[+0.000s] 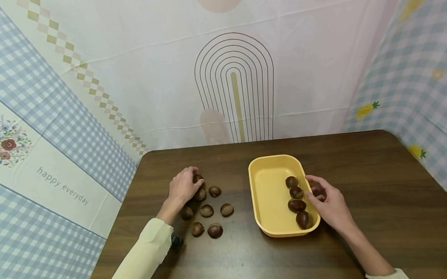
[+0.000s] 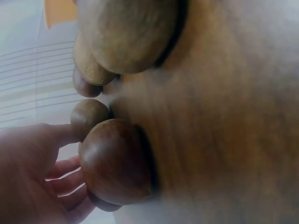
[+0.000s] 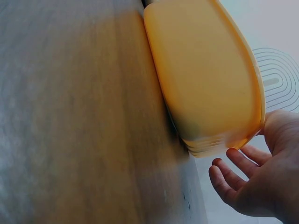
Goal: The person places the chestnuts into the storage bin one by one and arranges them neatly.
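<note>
At the left of the table my left hand has its thumb and fingers around a chestnut, which they partly hide. Several more brown chestnuts lie loose close to that hand. In the left wrist view, a large chestnut stands in front of the fingers, so their contact is partly hidden. My right hand holds the right rim of a yellow plastic container, thumb at the rim and fingers outside the wall. Along the container's right side lies a row of several chestnuts.
The brown wooden table ends at a pale patterned cloth hung behind it. Blue checked cloth hangs on the left, and another checked cloth on the right.
</note>
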A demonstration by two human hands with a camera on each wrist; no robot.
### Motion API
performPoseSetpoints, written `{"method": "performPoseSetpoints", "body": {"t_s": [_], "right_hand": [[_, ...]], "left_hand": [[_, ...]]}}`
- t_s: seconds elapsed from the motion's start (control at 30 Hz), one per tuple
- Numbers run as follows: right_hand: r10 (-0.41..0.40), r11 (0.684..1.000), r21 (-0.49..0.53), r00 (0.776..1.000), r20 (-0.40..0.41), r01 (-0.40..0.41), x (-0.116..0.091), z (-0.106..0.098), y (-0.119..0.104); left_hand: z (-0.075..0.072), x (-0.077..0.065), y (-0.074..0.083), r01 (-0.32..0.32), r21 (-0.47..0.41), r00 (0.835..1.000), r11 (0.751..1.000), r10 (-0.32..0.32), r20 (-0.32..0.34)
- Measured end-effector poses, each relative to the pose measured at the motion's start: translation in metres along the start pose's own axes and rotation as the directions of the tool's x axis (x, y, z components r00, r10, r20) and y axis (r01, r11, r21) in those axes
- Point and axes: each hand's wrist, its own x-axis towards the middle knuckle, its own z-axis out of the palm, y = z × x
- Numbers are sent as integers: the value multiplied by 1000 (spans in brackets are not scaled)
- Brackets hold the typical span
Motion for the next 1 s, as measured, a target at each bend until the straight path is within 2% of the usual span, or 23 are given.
{"method": "performPoseSetpoints", "body": {"t_s": [0.27,1.0], "right_hand": [[4,1000,-3,1000,10,-4,-1,0,1],[-6,1000,-13,1000,1,6,-1,0,0]], "left_hand": [[7,-4,-2,-8,5,1000,1000,8,-3],[10,-4,-3,-34,-28,999,999,33,-42]]}}
